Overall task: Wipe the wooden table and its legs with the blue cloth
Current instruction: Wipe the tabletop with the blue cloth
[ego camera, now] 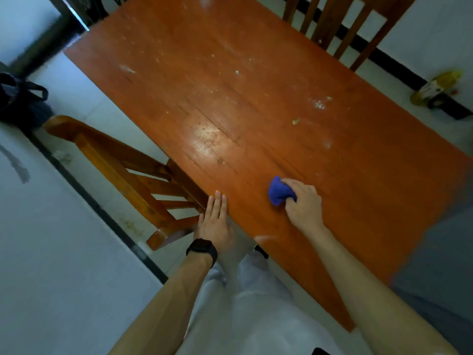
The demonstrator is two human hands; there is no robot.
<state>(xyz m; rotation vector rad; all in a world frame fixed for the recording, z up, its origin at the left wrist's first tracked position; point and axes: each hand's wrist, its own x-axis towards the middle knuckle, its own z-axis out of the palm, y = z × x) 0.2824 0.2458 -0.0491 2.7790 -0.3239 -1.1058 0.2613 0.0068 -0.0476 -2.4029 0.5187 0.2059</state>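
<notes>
Head view: the wooden table (pixel 230 85) fills the centre of the frame, running from the near edge towards the far left. Its surface carries pale smudges (pixel 318 103) on the far right part, a small yellowish crumb (pixel 296 121) just nearer than these, and a bright glare patch at the centre. The blue cloth (pixel 277 192) lies bunched on the surface in the near part, right of centre. The right hand (pixel 303 203) grips it from the near right side, its fingers (pixel 294 184) curled over the top of the cloth and the thumb tucked against the near side, pressing the cloth down onto the wood. The left hand (pixel 213 221) lies flat at the near left corner of the surface; its fingers (pixel 218 201) are straight, pressed together and holding nothing, and a black wristband (pixel 202 249) sits on the wrist. One wooden chair (pixel 122 162) stands against the left edge of the table; a second wooden chair (pixel 337 24) stands at the far right edge. A dark bag (pixel 20 98) rests on the floor at the far left; a yellow object (pixel 440 88), too blurred to identify, lies on the floor at the right by the wall. Pale trousers (pixel 256 290) and one dark shoe (pixel 261 251) show below the near edge.
</notes>
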